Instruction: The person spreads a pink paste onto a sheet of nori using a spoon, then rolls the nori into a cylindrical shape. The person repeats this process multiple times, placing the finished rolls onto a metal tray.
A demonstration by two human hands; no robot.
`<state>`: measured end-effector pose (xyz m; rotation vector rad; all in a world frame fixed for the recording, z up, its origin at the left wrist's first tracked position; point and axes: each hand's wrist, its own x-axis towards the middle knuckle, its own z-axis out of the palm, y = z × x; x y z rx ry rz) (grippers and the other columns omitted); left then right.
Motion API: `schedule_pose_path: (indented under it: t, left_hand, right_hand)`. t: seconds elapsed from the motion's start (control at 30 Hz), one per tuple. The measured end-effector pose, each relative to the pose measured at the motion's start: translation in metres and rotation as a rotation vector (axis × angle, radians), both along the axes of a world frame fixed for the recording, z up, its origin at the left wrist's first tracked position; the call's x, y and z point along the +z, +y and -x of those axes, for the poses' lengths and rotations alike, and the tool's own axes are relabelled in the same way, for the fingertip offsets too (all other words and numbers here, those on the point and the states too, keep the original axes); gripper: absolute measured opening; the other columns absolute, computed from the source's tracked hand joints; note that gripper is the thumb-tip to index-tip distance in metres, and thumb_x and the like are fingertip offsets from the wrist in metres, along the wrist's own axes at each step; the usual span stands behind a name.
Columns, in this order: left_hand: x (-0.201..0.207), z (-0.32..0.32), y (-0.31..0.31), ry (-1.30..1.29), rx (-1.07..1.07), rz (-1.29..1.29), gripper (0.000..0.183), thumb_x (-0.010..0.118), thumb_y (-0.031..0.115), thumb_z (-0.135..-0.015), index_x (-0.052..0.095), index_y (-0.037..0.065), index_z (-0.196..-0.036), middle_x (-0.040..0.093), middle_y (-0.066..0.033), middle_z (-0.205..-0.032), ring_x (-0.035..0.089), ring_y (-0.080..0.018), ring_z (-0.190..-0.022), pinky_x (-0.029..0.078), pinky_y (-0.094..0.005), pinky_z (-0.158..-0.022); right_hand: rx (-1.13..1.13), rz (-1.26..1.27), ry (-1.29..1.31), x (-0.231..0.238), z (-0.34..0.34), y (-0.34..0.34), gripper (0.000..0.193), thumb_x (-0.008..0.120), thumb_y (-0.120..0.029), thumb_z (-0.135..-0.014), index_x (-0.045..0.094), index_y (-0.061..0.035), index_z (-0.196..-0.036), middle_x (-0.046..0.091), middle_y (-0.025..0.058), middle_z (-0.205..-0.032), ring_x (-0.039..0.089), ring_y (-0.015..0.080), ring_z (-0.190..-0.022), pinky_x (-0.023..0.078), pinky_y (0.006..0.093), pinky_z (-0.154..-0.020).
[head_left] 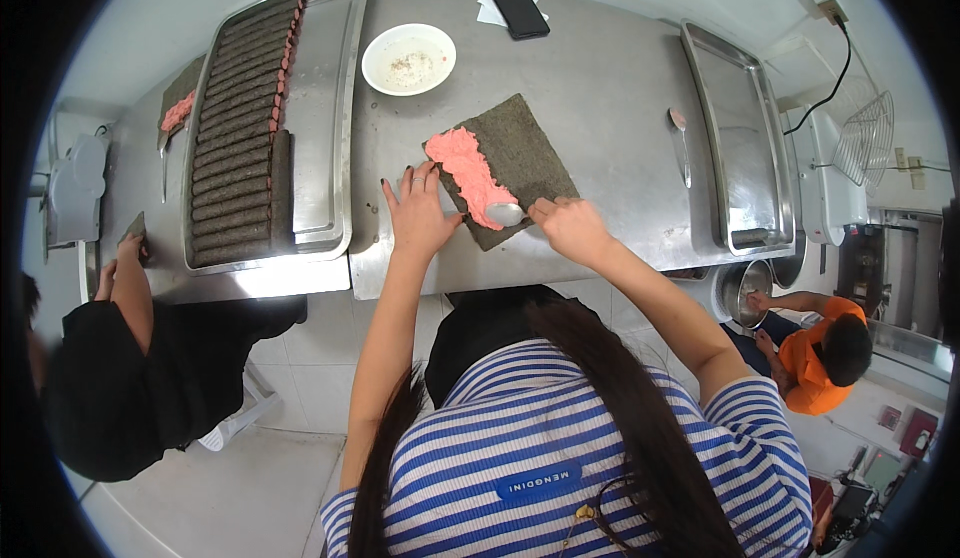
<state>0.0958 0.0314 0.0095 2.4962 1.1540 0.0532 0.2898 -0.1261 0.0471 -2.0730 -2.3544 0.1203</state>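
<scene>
A dark seaweed sheet (530, 148) lies at a slant on the steel table in front of me. A thick band of pink paste (464, 170) runs along its left side. My right hand (572, 228) is closed on a spoon (503, 215), whose bowl rests against the near end of the paste; my fingers hide most of the handle. At the sheet's left edge, my left hand (420, 216) lies with its fingers spread, the fingertips and thumb at the edge and nothing in its grip.
On the left, a metal tray (325, 108) holds several seaweed rolls. Beyond the sheet stand a white bowl (408, 58) and a black phone (516, 10). Rightward lie another spoon (682, 148) and a second tray (740, 108). Two other people are at either side.
</scene>
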Motion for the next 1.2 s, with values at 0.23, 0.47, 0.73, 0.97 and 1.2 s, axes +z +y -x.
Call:
schedule_pose_path:
  t: [0.23, 0.47, 0.73, 0.97, 1.2]
  left_hand:
    - [0.0, 0.001, 0.001, -0.01, -0.002, -0.001, 0.083, 0.082, 0.034, -0.064, 0.044, 0.008, -0.133, 0.042, -0.0026, -0.14, 0.034, -0.029, -0.135, 0.016, -0.0622, -0.111]
    - [0.0, 0.0, 0.002, 0.021, 0.004, 0.017, 0.085, 0.081, 0.034, -0.063, 0.042, 0.011, -0.135, 0.041, -0.0024, -0.142, 0.033, -0.0277, -0.136, 0.016, -0.0618, -0.112]
    - [-0.002, 0.002, 0.002, -0.01, 0.019, 0.023, 0.084, 0.081, 0.034, -0.063, 0.042, 0.011, -0.135, 0.041, -0.0017, -0.142, 0.033, -0.0275, -0.136, 0.016, -0.0617, -0.112]
    - [-0.001, 0.001, 0.001, -0.015, 0.024, 0.027, 0.084, 0.082, 0.031, -0.063, 0.043, 0.011, -0.134, 0.042, -0.0015, -0.142, 0.032, -0.0269, -0.137, 0.015, -0.0613, -0.112]
    - [-0.002, 0.004, 0.001, -0.058, 0.054, 0.034, 0.089, 0.083, 0.03, -0.062, 0.035, 0.012, -0.135, 0.046, -0.0043, -0.138, 0.035, -0.0299, -0.135, 0.016, -0.0623, -0.111]
  right_hand:
    - [0.06, 0.095, 0.072, 0.034, -0.008, 0.014, 0.011, 0.055, -0.007, -0.076, 0.065, -0.006, -0.081, 0.061, 0.0082, -0.082, 0.066, 0.0264, -0.075, 0.052, 0.0386, -0.061]
    - [-0.03, 0.046, 0.028, 0.026, -0.004, 0.079, 0.01, 0.056, -0.008, -0.077, 0.064, -0.0032, -0.081, 0.064, 0.011, -0.086, 0.067, 0.0292, -0.075, 0.053, 0.0401, -0.06]
    - [0.009, 0.162, 0.035, 0.005, 0.017, 0.059, 0.01, 0.058, -0.007, -0.075, 0.065, -0.001, -0.081, 0.066, 0.0142, -0.086, 0.068, 0.0324, -0.077, 0.054, 0.0416, -0.064]
    - [-0.16, 0.101, 0.143, 0.031, 0.005, 0.072, 0.015, 0.057, -0.01, -0.077, 0.066, -0.0008, -0.084, 0.065, 0.0148, -0.086, 0.067, 0.0347, -0.079, 0.054, 0.0427, -0.065]
    - [-0.134, -0.009, -0.124, -0.015, 0.041, 0.085, 0.012, 0.056, -0.008, -0.077, 0.063, 0.0013, -0.082, 0.063, 0.015, -0.081, 0.068, 0.028, -0.066, 0.054, 0.0368, -0.051]
